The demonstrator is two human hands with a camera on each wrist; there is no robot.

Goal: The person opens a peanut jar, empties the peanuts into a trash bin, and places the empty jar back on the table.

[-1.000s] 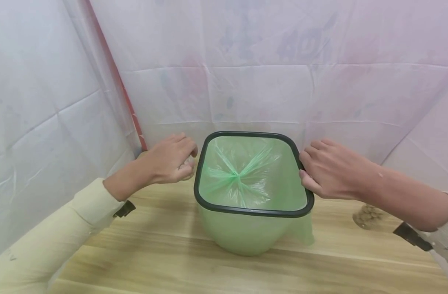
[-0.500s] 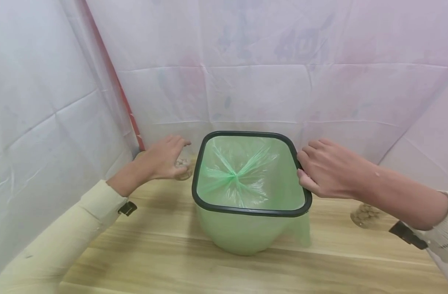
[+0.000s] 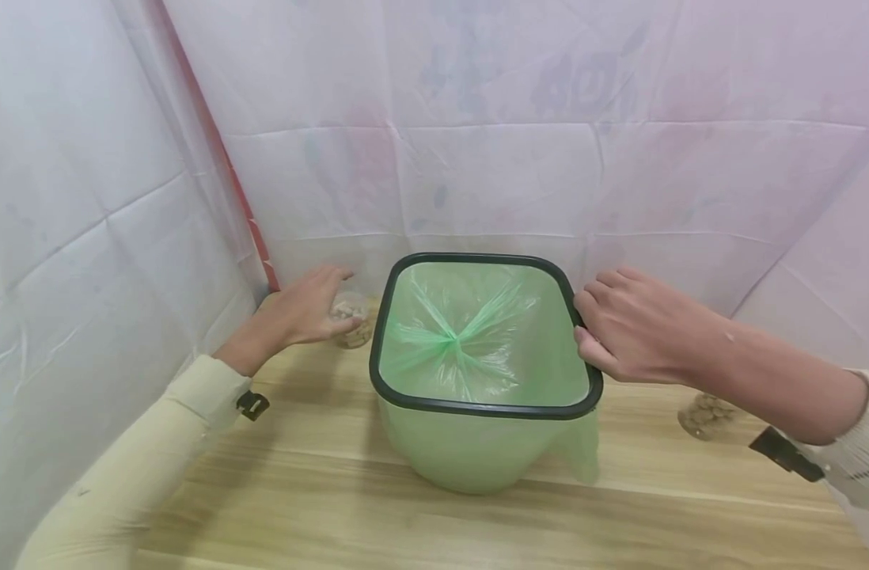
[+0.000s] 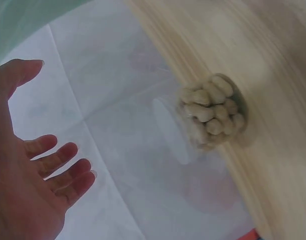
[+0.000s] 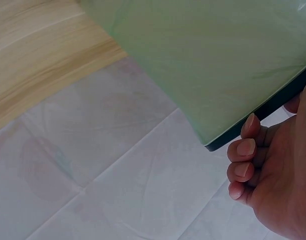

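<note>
Right hand [image 3: 637, 328] gripping black rim of green-lined plastic bin [image 3: 520, 412] on wooden table [image 3: 335, 507], left hand [image 3: 302, 313] spread wide, holding nothing, just beside clear peanut-filled jar [image 3: 351, 321] left of bin

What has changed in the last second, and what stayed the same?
The left hand moved away from the bin rim, to the left, opened, and now reaches the small clear cup of peanuts without gripping it. The right hand kept gripping the rim; the green-lined bin barely shifted.
</note>
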